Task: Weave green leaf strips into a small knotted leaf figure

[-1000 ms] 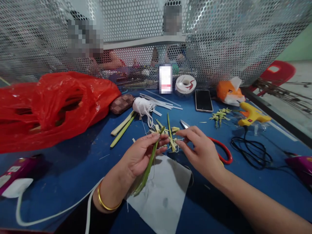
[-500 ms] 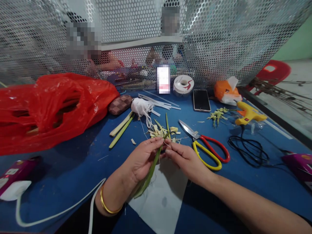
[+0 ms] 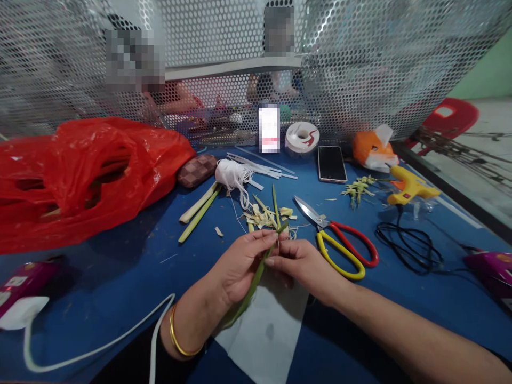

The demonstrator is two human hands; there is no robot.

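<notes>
A long, narrow green leaf slants from the lower left up between both hands. My left hand is closed around it, thumb and fingers pinching near the upper end. Beside it, touching the leaf, my right hand has its fingers pressed together on a thin pale thread, mostly hidden by the fingertips. Just beyond the fingers lie pale yellow-green scraps and an upright-pointing green stalk. Below the hands is a grey-white sheet. Red-and-yellow-handled scissors rest open-bladed or nearly closed, I cannot tell, at the right.
A red plastic bag fills the left. Farther back are a white thread bundle, cut stalks, a ribbon roll and a phone. A yellow glue gun and black cable lie right. Perforated metal stands behind.
Both hands have shifted slightly right and drawn closer together at the leaf's upper end. The right fingers now cover more of the thread and leaf.
</notes>
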